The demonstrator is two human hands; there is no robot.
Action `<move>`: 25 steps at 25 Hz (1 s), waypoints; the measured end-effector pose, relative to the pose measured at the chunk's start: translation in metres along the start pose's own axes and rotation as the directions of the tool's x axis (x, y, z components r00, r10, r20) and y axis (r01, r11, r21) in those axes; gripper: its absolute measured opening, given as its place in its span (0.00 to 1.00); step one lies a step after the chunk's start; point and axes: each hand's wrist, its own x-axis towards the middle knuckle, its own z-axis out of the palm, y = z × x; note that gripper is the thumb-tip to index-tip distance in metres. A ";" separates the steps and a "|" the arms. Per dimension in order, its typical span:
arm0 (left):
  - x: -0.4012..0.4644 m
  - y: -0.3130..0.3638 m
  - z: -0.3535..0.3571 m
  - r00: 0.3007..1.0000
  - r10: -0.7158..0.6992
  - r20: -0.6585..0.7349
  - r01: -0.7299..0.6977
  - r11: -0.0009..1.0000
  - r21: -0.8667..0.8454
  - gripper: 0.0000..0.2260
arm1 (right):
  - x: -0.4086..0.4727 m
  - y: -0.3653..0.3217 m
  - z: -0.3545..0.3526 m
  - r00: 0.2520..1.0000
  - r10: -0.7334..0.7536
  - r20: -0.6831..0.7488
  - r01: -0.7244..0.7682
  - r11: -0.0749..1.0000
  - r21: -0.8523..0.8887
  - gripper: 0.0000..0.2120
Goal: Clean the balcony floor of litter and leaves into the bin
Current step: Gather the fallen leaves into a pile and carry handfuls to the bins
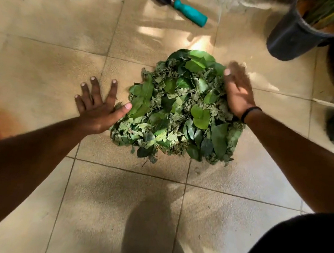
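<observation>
The left hand (97,103) lay flat on the tiled floor (46,57) at centre left of the frame, fingers spread and straight, thumb touching the left edge of the leaf pile (179,109); it held nothing. The right hand (238,88) stood against the upper right side of the pile, palm turned inward, fingers extended and blurred at the tips, so whether any leaf was caught under them could not be told; no grip was evident. A dark band sat on that wrist. The pile occupied the centre of the frame, between the two hands, heaped on the tiles and made up of whole green leaves mixed with crumpled, drier fragments. In the inspector's judgement the material was very light, soft and loose, with no cohesion: it would compress readily, shed pieces at the edges and slip out of any one-sided hold. The sound hold would be from both flanks at floor level, palms scooping under and pressing inward, taking a modest portion rather than the whole heap. A few fragments lay at the lower margin of the pile and would need a second pass. A trowel (175,1) with a teal handle lay at upper centre, well apart from the pile; a dark plant pot (293,36) stood at upper right. No bin could be identified with certainty.
</observation>
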 end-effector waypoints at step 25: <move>0.021 0.080 0.038 0.941 -0.012 -0.337 -0.193 0.801 -0.567 0.32 | -0.059 -0.013 0.009 0.931 -0.308 0.198 0.366 0.777 -0.513 0.23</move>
